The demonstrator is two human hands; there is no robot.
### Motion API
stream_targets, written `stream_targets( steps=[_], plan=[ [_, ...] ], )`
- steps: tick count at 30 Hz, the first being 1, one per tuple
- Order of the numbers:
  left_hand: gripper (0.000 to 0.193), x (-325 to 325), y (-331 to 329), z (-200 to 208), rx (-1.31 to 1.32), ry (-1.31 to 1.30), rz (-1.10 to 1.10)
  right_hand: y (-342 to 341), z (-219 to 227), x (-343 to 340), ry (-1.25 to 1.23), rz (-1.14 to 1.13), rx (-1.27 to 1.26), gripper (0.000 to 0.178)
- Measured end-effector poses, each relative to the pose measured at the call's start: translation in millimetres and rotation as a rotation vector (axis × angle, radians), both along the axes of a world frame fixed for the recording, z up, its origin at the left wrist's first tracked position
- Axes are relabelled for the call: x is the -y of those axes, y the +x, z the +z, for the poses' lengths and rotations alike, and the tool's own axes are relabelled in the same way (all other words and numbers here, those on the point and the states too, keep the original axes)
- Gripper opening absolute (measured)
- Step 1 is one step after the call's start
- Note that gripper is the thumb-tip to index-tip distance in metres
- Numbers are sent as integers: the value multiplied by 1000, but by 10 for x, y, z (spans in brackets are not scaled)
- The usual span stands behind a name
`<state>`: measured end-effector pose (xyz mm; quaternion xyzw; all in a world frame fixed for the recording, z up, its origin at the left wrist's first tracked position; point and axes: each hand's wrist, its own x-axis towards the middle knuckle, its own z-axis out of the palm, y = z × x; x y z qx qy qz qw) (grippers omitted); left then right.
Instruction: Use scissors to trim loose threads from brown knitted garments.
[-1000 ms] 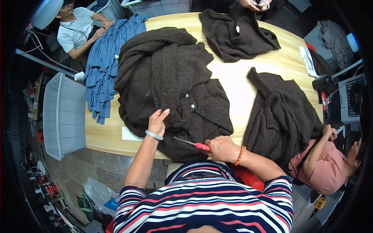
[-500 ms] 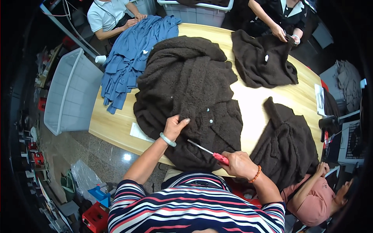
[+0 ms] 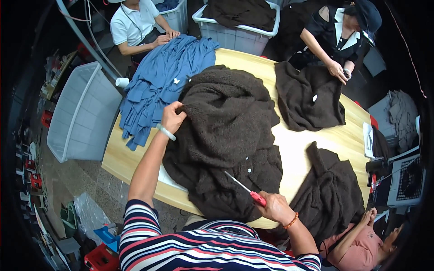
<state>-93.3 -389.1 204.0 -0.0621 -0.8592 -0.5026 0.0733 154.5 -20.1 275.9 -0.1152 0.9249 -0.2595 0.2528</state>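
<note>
Across the middle of the frame, a pale wood table [image 3: 296, 151]. On it, just left of centre, a heap of dark brown knitwear [image 3: 230, 115]. Looks thick, nubbly and matt, bunched into soft folds. Now bulges and rumples across its middle, unlike the flatter, ribbed spread of half a second ago.

At the left, a large pale grey bin [image 3: 83, 119], smooth-walled and tilted by the lens. At the top, a grey bin [image 3: 235, 39] with a white rim, heaped with dark brown cloth [image 3: 239, 13]; now more fully in frame than before. At the right, a pale container [image 3: 379, 109] with grey-brown cloth [image 3: 401, 119] piled in it. At the upper left, a smaller bin [image 3: 175, 19] with dark blue cloth [image 3: 167, 5] inside.

Left hand [image 3: 172, 117] pinching the heap's upper-left edge, earlier lower on the heap. Right hand [image 3: 275, 208] curled round a red-handled tool [image 3: 257, 198], thin metal tip over the heap's lower part, as before. Nearby, two small shiny buttons [image 3: 249, 170].
</note>
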Motion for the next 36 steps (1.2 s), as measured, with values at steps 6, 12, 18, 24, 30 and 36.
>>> stream_targets(
  steps=[6, 12, 18, 24, 30, 36],
  plan=[
    [27, -1514, 1092, 1277, -499, 197, -491, -249, -128, 254, 29, 82, -24, 30],
    [32, -2255, 1869, 1096, -364, 406, -996, -233, -13, -29, 252, 4, -322, 32],
    [24, -2995, 2006, 1204, -500, 439, -1044, 10, 62, -1545, 539, -132, -726, 34],
    [39, -3445, 2373, 941, -422, 253, -1077, 816, 2, -3069, 831, -245, -1144, 38],
    [54, -2521, 1592, 71, -196, -525, -568, 1206, -282, -2020, -58, -1248, 9, 40],
    [54, -1809, 1182, -502, -100, -724, -132, 1097, -558, -1193, -104, -730, -84, 48]
  ],
)
